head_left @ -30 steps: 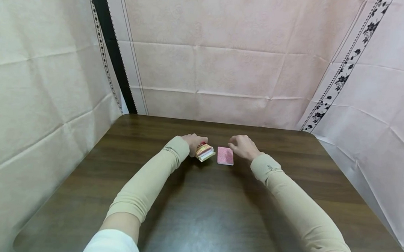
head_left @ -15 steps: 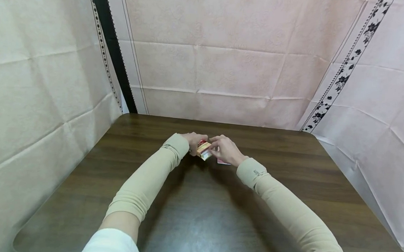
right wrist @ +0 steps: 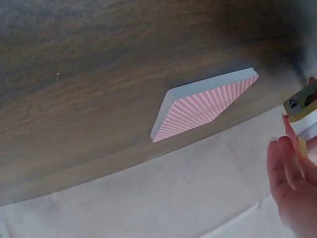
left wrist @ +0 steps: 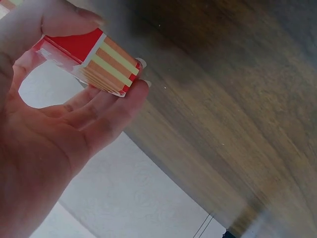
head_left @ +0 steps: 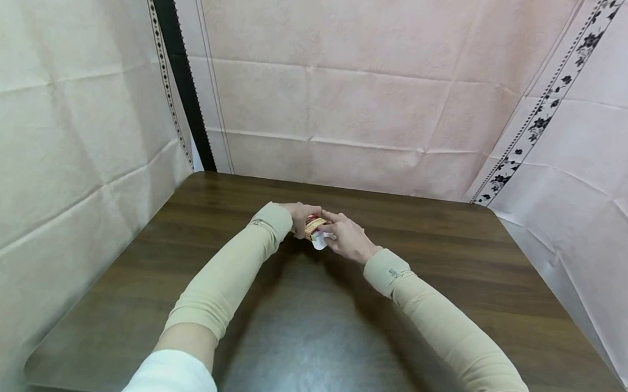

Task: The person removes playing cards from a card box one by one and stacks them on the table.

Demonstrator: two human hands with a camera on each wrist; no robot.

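Note:
My left hand (head_left: 299, 213) grips a small red and yellow-striped playing card box (head_left: 314, 224), thumb on one side and fingers on the other in the left wrist view. The box's white flap (head_left: 319, 241) hangs out of its near end. From the right, the fingers of my right hand (head_left: 349, 238) meet the box, with the index finger along its far side and the thumb by the flap. A deck of cards (right wrist: 208, 105) with red-patterned backs lies squared up on the table in the right wrist view; in the head view the right hand hides it.
The dark wooden table (head_left: 422, 253) has rounded far corners. Pale cloth (head_left: 349, 104) hangs behind it and along both sides, with a black strip (head_left: 184, 79) at the back left.
My right hand has moved left from beyond the deck to the box, covering the deck. The flap now hangs down farther. My left hand keeps its hold on the box.

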